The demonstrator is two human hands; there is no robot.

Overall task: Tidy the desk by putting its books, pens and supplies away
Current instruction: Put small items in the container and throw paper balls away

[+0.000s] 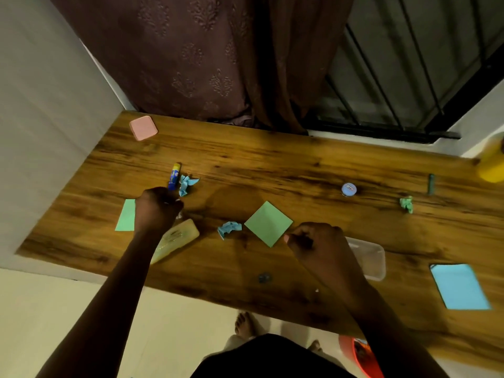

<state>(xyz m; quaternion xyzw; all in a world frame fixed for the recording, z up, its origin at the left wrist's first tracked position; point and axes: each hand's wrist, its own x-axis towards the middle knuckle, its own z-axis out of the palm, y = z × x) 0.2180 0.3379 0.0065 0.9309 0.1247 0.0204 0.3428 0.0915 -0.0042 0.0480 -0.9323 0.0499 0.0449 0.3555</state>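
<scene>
On the wooden desk (272,165), my left hand (156,210) is curled into a fist just below a blue and yellow glue stick (174,177), and its knuckles reach the stick's near end. A crumpled blue paper (186,184) lies beside the stick. My right hand (313,242) is also curled shut, with its thumb at the lower right edge of a square green paper (268,223). Whether either fist holds anything is hidden. Another crumpled blue paper (229,229) lies between my hands. My left wrist partly covers a green sheet (126,215) and a translucent yellowish pouch (177,238).
A pink pad (143,128) lies at the far left. My right hand partly hides a clear plastic box (371,257). To the right are a blue sheet (459,286), a small round blue tub (349,189), a crumpled green paper (407,203), a green stick (431,184) and a yellow container (492,165). A red bin (362,356) stands under the desk.
</scene>
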